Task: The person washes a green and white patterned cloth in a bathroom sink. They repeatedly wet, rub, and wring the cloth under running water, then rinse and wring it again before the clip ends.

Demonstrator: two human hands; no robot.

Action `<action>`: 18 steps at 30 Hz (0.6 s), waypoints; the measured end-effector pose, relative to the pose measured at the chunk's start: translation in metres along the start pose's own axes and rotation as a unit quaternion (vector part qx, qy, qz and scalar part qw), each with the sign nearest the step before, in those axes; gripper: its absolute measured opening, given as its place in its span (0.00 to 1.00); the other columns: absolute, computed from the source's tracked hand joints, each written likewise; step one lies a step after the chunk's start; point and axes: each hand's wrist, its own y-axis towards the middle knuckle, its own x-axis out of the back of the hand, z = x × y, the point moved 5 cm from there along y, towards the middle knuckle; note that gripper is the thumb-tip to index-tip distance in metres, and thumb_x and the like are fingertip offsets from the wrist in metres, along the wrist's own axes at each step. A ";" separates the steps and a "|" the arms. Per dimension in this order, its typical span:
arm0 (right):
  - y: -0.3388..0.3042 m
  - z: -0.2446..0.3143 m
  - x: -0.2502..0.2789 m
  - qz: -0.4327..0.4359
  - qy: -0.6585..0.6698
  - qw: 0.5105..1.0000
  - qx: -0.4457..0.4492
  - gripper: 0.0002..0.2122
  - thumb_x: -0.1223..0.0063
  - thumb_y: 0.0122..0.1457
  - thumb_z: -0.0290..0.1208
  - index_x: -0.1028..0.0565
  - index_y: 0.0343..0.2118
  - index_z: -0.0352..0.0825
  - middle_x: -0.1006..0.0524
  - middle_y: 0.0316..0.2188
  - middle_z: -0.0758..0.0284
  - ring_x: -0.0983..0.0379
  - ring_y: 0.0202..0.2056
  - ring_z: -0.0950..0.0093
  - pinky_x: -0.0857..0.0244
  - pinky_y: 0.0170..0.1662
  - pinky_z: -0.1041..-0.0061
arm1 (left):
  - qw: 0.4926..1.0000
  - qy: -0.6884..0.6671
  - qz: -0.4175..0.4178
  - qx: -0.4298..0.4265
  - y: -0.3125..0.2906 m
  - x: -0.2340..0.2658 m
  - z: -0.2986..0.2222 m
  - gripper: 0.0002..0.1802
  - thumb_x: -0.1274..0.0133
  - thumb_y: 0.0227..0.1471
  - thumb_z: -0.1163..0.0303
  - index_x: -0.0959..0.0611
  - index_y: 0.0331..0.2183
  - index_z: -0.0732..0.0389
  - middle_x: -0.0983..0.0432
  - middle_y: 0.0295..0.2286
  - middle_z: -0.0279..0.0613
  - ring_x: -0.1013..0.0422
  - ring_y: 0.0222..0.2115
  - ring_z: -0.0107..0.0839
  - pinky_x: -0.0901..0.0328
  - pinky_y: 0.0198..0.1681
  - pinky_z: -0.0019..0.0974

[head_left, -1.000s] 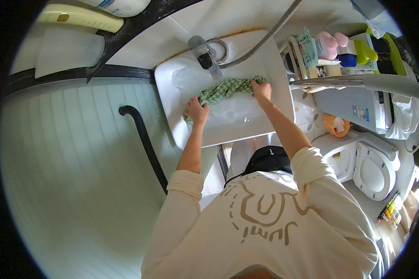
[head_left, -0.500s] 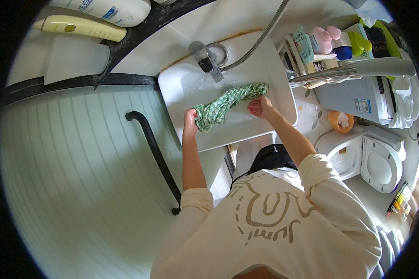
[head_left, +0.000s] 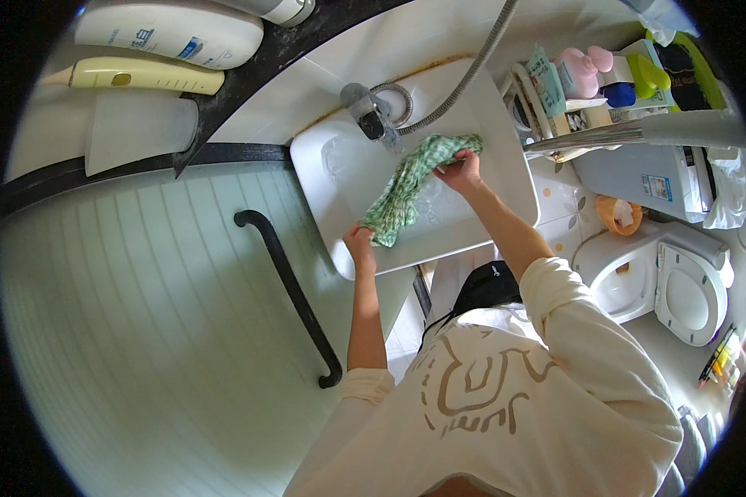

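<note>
A wet-looking green and white checked cloth (head_left: 408, 184) stretches in loose folds across the white sink (head_left: 515, 195). Its lower left end is gripped by my left hand (head_left: 359, 246), close to the sink's near left corner. My right hand (head_left: 462, 171) holds the cloth near its upper right end, fingers closed at its edge. Behind the cloth stands the faucet (head_left: 370, 116), its spout pointing toward the middle of the sink. A little water shows on the basin floor below the cloth.
A grey shower hose (head_left: 464, 79) runs up from the faucet. Left is a frosted glass panel with a black handle (head_left: 286, 290). A black shelf edge holds a white bottle (head_left: 174, 35) at upper left. Right are a pink bottle (head_left: 578, 73), an orange bin (head_left: 612, 217) and a toilet (head_left: 626, 277).
My left hand has moved right and slightly down with its end of the cloth. My right hand has risen a little, and the cloth hangs at a steeper slant.
</note>
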 end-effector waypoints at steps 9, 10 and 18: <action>0.008 0.031 0.013 0.052 -0.117 0.992 0.001 0.22 0.72 0.50 0.36 0.32 0.44 0.30 0.28 0.39 0.58 0.32 0.38 0.63 0.41 0.47 0.60 | 0.993 0.070 -0.097 0.006 0.078 0.012 0.013 0.07 0.60 0.36 0.74 0.32 0.12 0.62 0.39 0.16 0.30 0.44 0.18 0.24 0.48 0.22 0.33; 0.009 0.035 0.021 0.014 -0.151 0.988 0.021 0.21 0.70 0.50 0.37 0.32 0.43 0.30 0.28 0.38 0.58 0.32 0.39 0.63 0.41 0.47 0.60 | 0.993 0.027 -0.112 0.011 0.083 0.009 0.013 0.07 0.59 0.36 0.74 0.32 0.13 0.63 0.38 0.16 0.31 0.44 0.18 0.25 0.47 0.22 0.33; -0.027 0.041 0.017 -0.154 -0.638 0.670 0.348 0.39 0.41 0.40 0.41 0.47 0.53 0.30 0.45 0.51 0.48 0.46 0.53 0.55 0.48 0.54 0.63 | 0.796 0.532 0.007 -0.289 0.056 -0.050 0.010 0.36 0.48 0.41 0.62 0.39 0.53 0.58 0.46 0.53 0.50 0.51 0.55 0.47 0.58 0.56 0.50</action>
